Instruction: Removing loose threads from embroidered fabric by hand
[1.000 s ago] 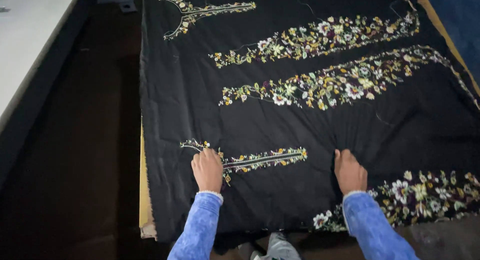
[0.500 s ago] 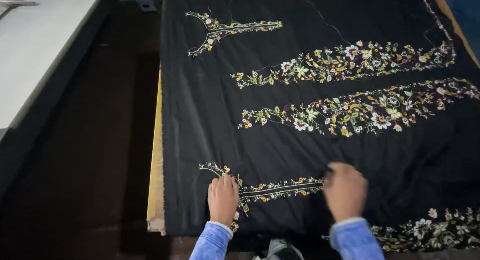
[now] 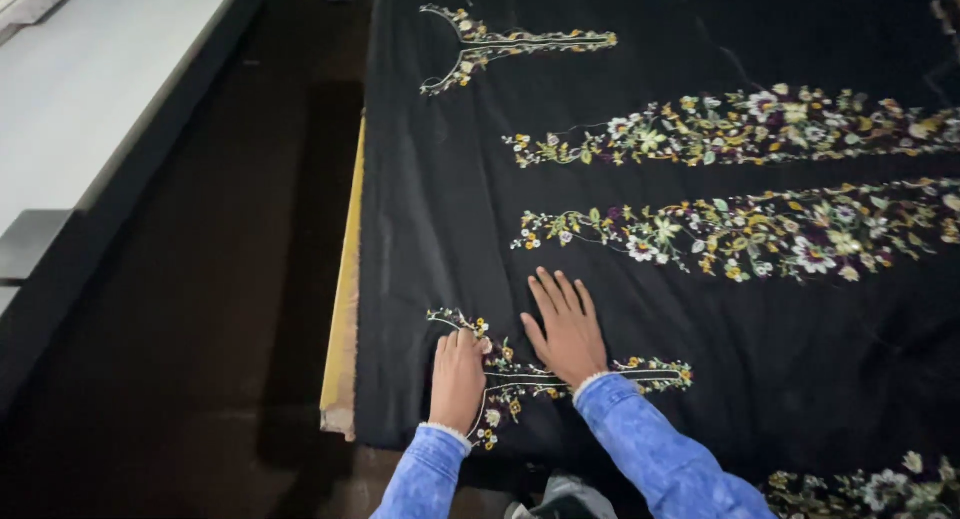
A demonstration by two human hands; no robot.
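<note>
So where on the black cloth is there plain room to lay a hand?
Plain black cloth lies between the upper neckline motif and the left hand, and right of the right hand below the flower bands. The bands themselves are crowded.

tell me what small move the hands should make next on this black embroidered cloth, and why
Probably slide the right hand rightward along the near neckline-shaped embroidery, flat on the black cloth. The left hand already presses the motif's forked end, while its thin stem past the right sleeve lies uncovered.
</note>
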